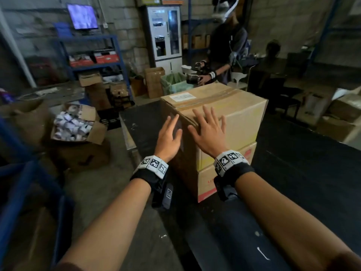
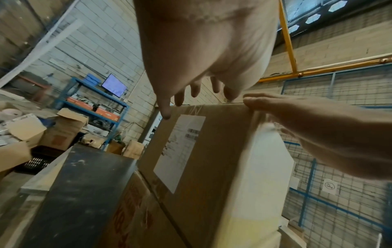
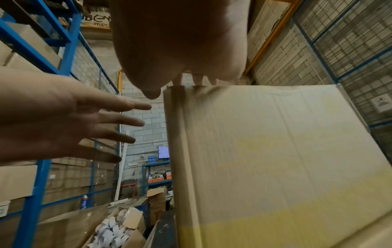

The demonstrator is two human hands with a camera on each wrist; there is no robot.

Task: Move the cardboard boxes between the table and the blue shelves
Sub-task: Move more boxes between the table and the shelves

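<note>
A dark, scuffed desk (image 1: 312,163) carries a low cardboard box with red print (image 1: 224,173) directly on its top, near its left edge. A larger brown cardboard box (image 1: 234,114) is stacked on that one. Left of the desk, an open carton of white rolls (image 1: 76,124) sits on the concrete floor (image 1: 101,184).

Both open hands (image 1: 210,132) reach the top cardboard box (image 1: 224,106) on the table (image 1: 293,153).

a: which parts are obscured?
b: the lower box (image 1: 218,178) sits mostly hidden beneath the upper box (image 1: 230,112); its red print is unreadable. the label (image 1: 182,97) text is too blurred to read.
</note>
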